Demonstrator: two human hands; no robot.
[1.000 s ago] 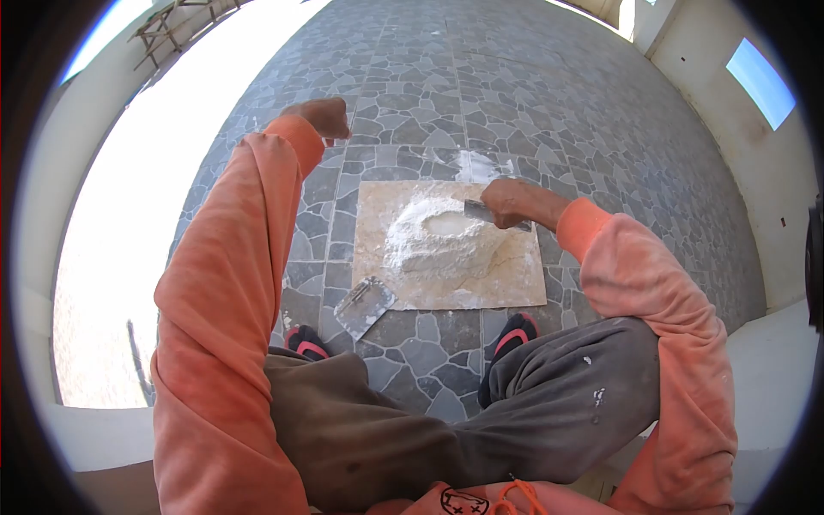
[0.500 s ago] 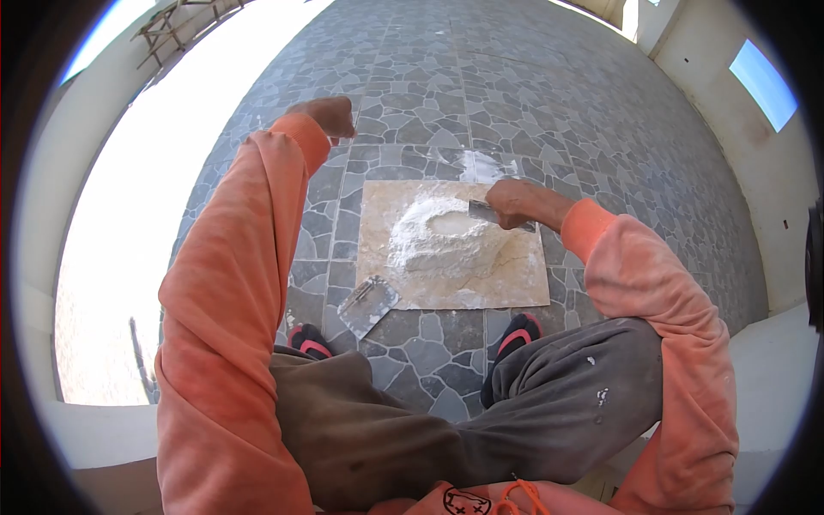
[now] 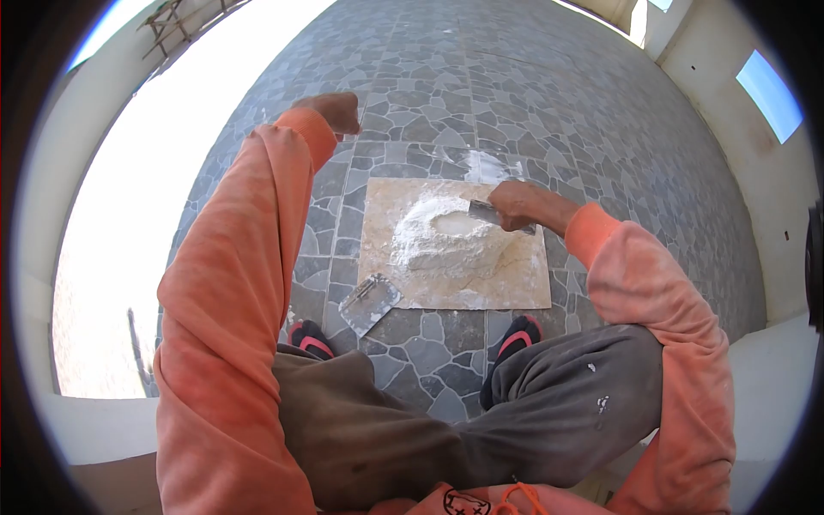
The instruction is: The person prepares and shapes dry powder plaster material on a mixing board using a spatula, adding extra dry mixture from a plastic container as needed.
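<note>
My right hand (image 3: pixel 520 206) is closed around a flat metal trowel (image 3: pixel 482 211), whose blade shows on both sides of my fingers. The blade is at the right side of a heap of white powder (image 3: pixel 451 251), which has a pale, smooth hollow (image 3: pixel 457 224) in its top. Under the heap lies a beige board (image 3: pixel 524 287). My left hand (image 3: pixel 335 113) is held out beyond the board's far left corner with its fingers curled closed; what they hold, if anything, is hidden. A second trowel (image 3: pixel 370 304), smeared white, rests across the board's near left corner.
Grey stone-patterned tiles (image 3: pixel 429 360) surround the board. White powder (image 3: pixel 485 166) is spilled beyond its far edge. My feet in sandals (image 3: pixel 311 340) are close to the near edge. A pale wall (image 3: pixel 730 154) stands on the right, and a bright opening (image 3: pixel 129 240) on the left.
The view has shifted slightly. Both hands hold nearly the same positions over the floor and board; the heap looks unchanged.
</note>
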